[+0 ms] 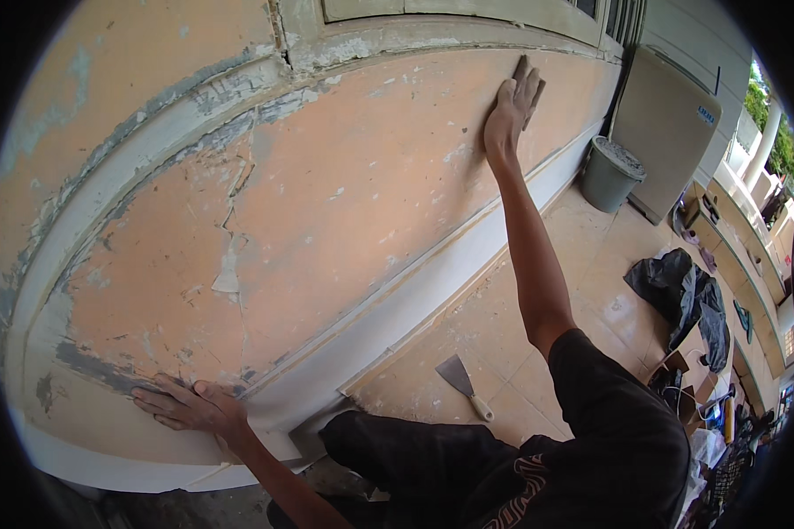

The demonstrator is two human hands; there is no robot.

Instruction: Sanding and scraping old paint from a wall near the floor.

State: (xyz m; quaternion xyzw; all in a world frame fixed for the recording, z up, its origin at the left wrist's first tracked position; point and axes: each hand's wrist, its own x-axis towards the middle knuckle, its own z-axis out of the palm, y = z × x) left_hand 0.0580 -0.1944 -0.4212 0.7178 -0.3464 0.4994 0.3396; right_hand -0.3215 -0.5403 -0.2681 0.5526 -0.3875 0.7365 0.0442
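Observation:
A peach-painted wall (344,198) with scrapes, grey patches and a jagged crack (235,205) spreads before me. My right hand (517,109), arm outstretched, lies palm toward the wall just below a wooden window frame (437,33). Its fingers look dusty; I see nothing in it, though the palm side is hidden. Low at the left, my left hand (192,406) rests flat with spread fingers on the wall's lower edge, beside a grey patch (99,364). On the tiled floor (542,397), near my knee, lies a putty knife (463,383) with a pale handle.
A white baseboard (397,317) runs along the wall's foot. A grey bucket (612,175) stands by a pale upright panel (668,125) at the far right. A black plastic bag (681,297) and assorted clutter (708,410) lie right of me, near steps (734,244) with footwear.

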